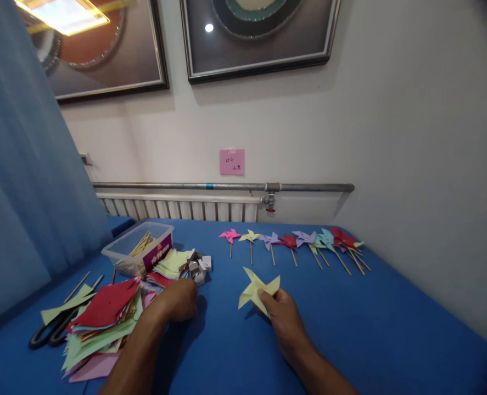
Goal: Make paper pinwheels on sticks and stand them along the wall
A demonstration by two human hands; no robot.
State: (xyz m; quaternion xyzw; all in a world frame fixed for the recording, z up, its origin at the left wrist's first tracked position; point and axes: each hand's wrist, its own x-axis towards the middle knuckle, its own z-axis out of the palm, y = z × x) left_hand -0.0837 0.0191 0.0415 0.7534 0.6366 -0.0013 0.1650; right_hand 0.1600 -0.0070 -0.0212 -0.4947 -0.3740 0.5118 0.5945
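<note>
pale yellow folded-paper pinwheel (252, 291) with 4 pointed blades is in the right hand (280, 310), pinched between the thumb on its face and the fingers behind it, near the middle of the blue table (227, 356). the left hand (181, 299), well apart from the right hand, is curled just in front of the small grey-and-white open boxes (196, 269); its fingertips are hidden, so i cannot tell whether it grips anything.

beyond the hands lies a row of coloured paper pinwheels on thin wooden sticks (269, 240): from the left, pink, pale yellow, lavender, red and lavender again, then an overlapping cluster with light blue and dark red at the right end.

at the left, behind the left forearm, rises an uneven stack of coloured paper sheets (103, 304), red on top. black-handled scissors (41, 337) lie beside it, partly under pale green paper pieces (66, 307). farther back, a clear plastic tub with a purple label (117, 252) holds thin wooden sticks (142, 244). a pink handwritten note (231, 162) is taped to the white wall (391, 137).
</note>
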